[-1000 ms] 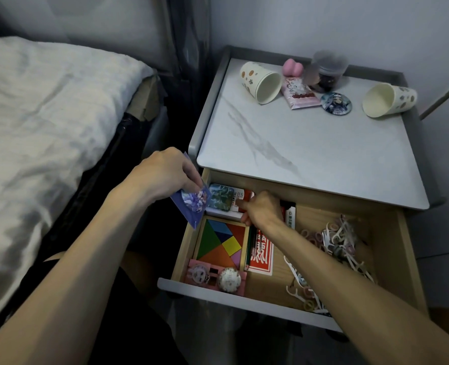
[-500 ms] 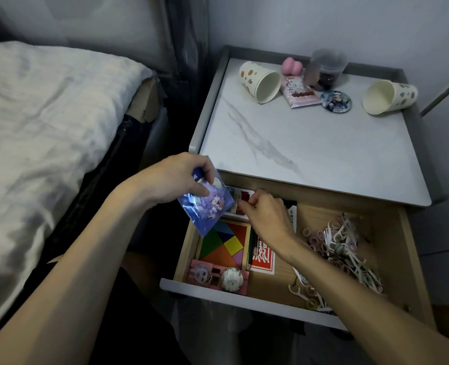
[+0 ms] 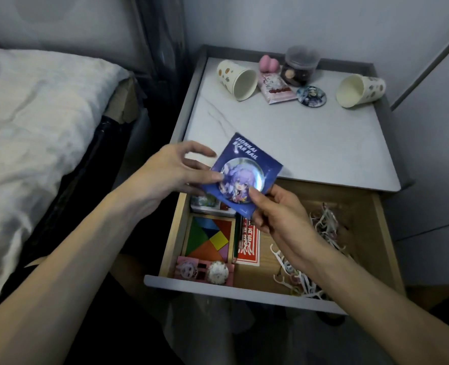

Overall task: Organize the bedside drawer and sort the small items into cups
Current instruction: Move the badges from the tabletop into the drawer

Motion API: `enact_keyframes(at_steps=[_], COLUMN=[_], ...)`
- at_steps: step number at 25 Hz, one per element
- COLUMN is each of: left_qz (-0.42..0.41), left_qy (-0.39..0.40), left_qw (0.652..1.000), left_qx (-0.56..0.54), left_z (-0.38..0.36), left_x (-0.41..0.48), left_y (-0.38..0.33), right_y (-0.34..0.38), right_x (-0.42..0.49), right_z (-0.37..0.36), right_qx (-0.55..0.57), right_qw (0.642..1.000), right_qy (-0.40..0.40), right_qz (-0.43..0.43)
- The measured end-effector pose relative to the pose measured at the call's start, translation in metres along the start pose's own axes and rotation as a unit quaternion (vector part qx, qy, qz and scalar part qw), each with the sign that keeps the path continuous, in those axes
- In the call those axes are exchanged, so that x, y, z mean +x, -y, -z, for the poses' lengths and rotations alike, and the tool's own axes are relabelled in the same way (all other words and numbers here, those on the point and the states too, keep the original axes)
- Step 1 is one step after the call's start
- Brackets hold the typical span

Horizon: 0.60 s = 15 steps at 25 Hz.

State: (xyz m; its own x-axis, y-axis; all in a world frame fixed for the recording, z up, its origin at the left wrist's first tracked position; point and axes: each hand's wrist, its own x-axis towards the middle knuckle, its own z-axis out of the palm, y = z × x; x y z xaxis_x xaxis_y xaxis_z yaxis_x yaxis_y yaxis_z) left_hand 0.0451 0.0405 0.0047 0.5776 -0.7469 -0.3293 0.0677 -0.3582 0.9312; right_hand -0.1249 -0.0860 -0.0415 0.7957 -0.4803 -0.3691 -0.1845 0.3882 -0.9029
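Blue sq. badge packet (image 3: pixel 240 171), round pin w/ purple-haired chibi, pinched at left edge by left hand (image 3: pixel 170 172), lower corner by right hand (image 3: pixel 284 219), diamond-wise, titled corner pointing away from both grips, over open drawer (image 3: pixel 244 292).

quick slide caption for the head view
Left hand and right hand pinch a blue badge packet over the open drawer.

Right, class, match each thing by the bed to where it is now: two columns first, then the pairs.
1 blue square badge packet
2 multicoloured tangram puzzle in a wooden frame
3 round dark pin badge
4 white plastic floss picks

A right side of wooden drawer
B pinched by left hand and right hand
C white marbled nightstand top
D left side of drawer

Pairs: 1-B, 2-D, 3-C, 4-A
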Motion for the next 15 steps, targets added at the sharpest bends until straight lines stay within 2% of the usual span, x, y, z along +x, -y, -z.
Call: enact_keyframes(at_steps=[3,7,9,11,12,13,15], left_qz=[0.001,0.032,0.046,0.036,0.028,0.022,0.033], left_qy=[0.087,0.139,0.152,0.105,0.045,-0.022,-0.107], left_qw=[0.996,0.985,0.977,0.978,0.975,0.958,0.897], left_qx=[0.005,0.1,0.142,0.177,0.217,0.285,0.428], left_z=[-0.012,-0.009,-0.009,-0.008,-0.006,-0.001,0.001], left_x=[0.001,0.004,0.005,0.007,0.009,0.012,0.013], left_y=[0.007,0.01,0.012,0.017,0.02,0.024,0.026], right_y=[0.003,0.011,0.008,-0.001,-0.008,-0.016,-0.034], right_x=[-0.005,0.0,0.003,0.006,0.007,0.01,0.016], right_z=[0.006,0.025,0.031,0.031,0.03,0.03,0.03], right_qx=[-0.019,-0.123,-0.169,-0.19,-0.189,-0.193,-0.219], right_qw=[0.999,0.992,0.985,0.981,0.98,0.979,0.971], right_qy=[0.036,-0.023,-0.001,0.041,0.052,0.051,0.04], right_qz=[-0.004,0.024,0.03,-0.003,-0.026,-0.049,-0.089])
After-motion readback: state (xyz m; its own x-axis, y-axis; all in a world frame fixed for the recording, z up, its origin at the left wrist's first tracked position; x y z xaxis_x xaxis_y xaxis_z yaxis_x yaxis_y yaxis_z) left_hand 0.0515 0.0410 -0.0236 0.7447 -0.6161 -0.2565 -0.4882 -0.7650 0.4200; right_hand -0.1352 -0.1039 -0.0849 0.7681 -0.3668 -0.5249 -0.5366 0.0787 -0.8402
